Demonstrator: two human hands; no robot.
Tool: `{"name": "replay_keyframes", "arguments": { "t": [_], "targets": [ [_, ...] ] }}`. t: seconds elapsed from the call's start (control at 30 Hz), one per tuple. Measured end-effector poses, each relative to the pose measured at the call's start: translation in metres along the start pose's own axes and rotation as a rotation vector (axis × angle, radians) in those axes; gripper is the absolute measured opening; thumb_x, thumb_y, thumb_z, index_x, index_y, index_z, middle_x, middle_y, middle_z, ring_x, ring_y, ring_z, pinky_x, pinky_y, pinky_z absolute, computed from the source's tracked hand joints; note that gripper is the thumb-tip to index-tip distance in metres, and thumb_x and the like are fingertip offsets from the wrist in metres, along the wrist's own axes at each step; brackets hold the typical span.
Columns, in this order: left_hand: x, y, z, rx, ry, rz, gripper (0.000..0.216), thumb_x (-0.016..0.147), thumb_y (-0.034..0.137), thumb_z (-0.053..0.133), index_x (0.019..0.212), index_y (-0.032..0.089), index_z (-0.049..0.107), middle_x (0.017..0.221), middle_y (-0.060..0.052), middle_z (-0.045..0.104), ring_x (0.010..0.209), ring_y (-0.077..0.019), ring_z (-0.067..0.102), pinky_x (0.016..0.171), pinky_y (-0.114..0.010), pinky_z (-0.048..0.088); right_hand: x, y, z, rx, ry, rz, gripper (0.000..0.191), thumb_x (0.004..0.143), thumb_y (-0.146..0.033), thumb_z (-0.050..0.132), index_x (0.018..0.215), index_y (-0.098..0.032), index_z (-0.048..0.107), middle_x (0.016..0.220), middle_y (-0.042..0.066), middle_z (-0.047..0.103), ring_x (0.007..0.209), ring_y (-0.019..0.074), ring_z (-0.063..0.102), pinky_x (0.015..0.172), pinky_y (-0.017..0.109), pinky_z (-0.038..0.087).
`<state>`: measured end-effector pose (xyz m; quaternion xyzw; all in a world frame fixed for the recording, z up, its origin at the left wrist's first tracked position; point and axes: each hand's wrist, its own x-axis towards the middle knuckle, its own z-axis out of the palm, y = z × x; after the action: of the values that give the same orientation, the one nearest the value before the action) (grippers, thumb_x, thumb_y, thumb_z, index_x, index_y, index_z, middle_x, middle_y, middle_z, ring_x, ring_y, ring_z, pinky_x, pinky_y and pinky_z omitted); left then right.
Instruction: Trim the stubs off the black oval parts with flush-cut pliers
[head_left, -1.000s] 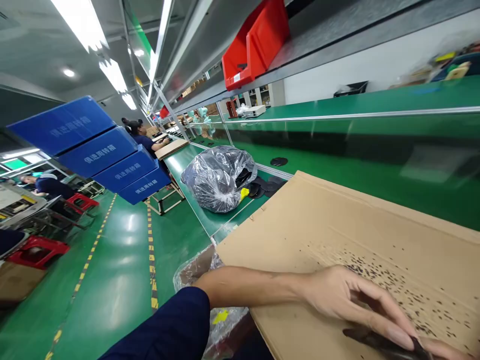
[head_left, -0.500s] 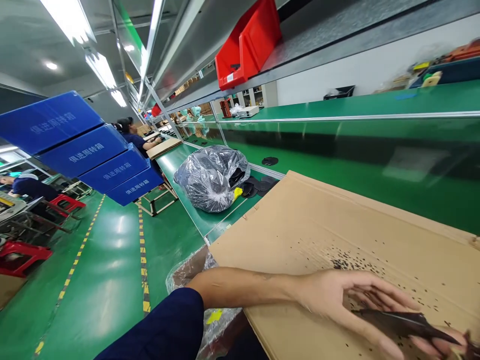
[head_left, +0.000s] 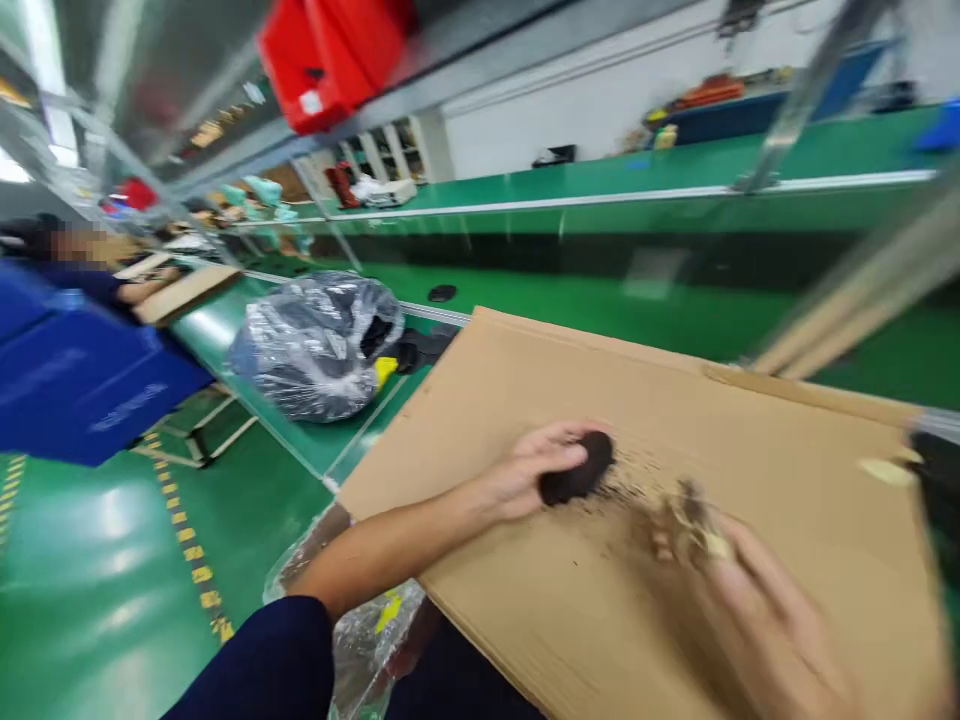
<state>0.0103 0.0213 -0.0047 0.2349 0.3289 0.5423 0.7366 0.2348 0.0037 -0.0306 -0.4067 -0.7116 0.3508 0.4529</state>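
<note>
My left hand is closed on a dark, roundish flat disc, thumb on top, held over a sheet of cardboard. Small black bits lie scattered on the cardboard just right of the disc. To the right, my right hand is smeared by motion. Its fingers are closed around a small pale and dark object whose kind the blur hides. The two hands are apart.
A clear plastic bag of dark pieces stands on the green bench beyond the cardboard, with loose black discs beside it. A red bin sits on the shelf above. Blue boxes and another person are at left.
The view has swung right. My left hand, earlier by a thin dark sheet at the lower right, now holds the disc near the cardboard's middle. My right hand has come fully into view.
</note>
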Motion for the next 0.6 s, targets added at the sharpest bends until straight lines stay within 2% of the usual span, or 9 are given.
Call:
{"name": "replay_keyframes", "arguments": {
  "t": [0.07,0.2,0.37,0.6],
  "targets": [
    [-0.009,0.002,0.001,0.011,-0.003,-0.004,0.052,0.057,0.032,0.095,0.103,0.016,0.077,0.090,-0.004,0.073,0.066,-0.0102,0.064,0.052,-0.017,0.043,-0.005,-0.019,0.000,-0.018,-0.060,-0.006,0.035,0.102,-0.048,0.051,0.127,-0.028,0.064,0.110,0.010,0.074,0.099,0.0262,0.072,0.081,0.038,0.062],
    [-0.015,0.001,-0.004,0.064,-0.053,-0.037,0.050,0.067,0.030,0.090,0.114,0.015,0.076,0.084,-0.003,0.072,0.059,-0.0080,0.059,0.049,-0.017,0.041,-0.004,-0.041,-0.001,-0.138,-0.095,-0.105,0.029,0.099,-0.036,0.060,0.126,-0.025,0.062,0.111,0.010,0.069,0.101,0.0250,0.066,0.088,0.041,0.057],
    [-0.019,-0.001,-0.005,0.085,-0.113,-0.056,0.050,0.069,0.031,0.089,0.115,0.016,0.077,0.085,-0.003,0.073,0.055,-0.0058,0.058,0.050,-0.016,0.043,-0.006,-0.044,-0.002,-0.174,-0.090,-0.151,0.029,0.097,-0.027,0.063,0.126,-0.026,0.060,0.110,0.009,0.067,0.102,0.0257,0.063,0.087,0.043,0.054],
    [-0.018,0.000,-0.006,0.112,-0.131,-0.049,0.052,0.069,0.033,0.090,0.115,0.014,0.077,0.078,-0.003,0.073,0.056,-0.0072,0.059,0.056,-0.018,0.048,-0.005,-0.044,0.000,-0.175,-0.099,-0.147,0.027,0.097,-0.028,0.063,0.124,-0.026,0.062,0.108,0.008,0.069,0.100,0.0261,0.064,0.084,0.043,0.054]
  ]
}}
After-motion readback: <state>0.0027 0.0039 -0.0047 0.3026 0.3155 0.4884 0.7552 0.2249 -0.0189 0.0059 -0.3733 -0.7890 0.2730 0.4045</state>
